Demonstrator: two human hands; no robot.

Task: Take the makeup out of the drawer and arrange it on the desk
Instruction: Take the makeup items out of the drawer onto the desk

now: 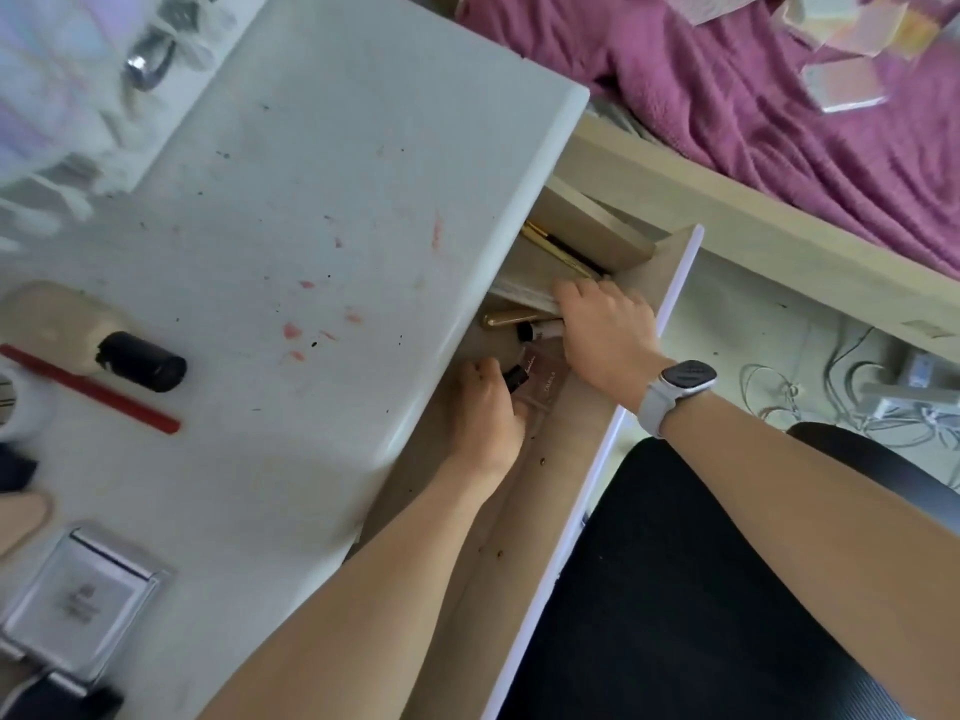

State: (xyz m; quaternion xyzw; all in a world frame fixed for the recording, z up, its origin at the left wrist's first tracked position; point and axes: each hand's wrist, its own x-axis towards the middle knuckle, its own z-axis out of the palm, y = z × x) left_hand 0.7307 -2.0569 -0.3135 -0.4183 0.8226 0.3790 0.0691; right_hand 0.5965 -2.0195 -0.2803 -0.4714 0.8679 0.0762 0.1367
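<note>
My left hand [485,413] is curled around a black-capped tube [515,377] inside the open drawer [670,283]; my right hand [605,330] covers a white tube [540,331], grip unclear. I judge I'm mid-retrieval; next, lift them onto the desk [311,200]. The white tube lies crosswise, black cap toward the desk.

A white desk [291,210], smeared with red and dark marks, fills the left of the frame. At its left edge lie a black-capped beige bottle [98,340], a red pencil [88,389], and, lower left, 1 silver compact [83,605].
</note>
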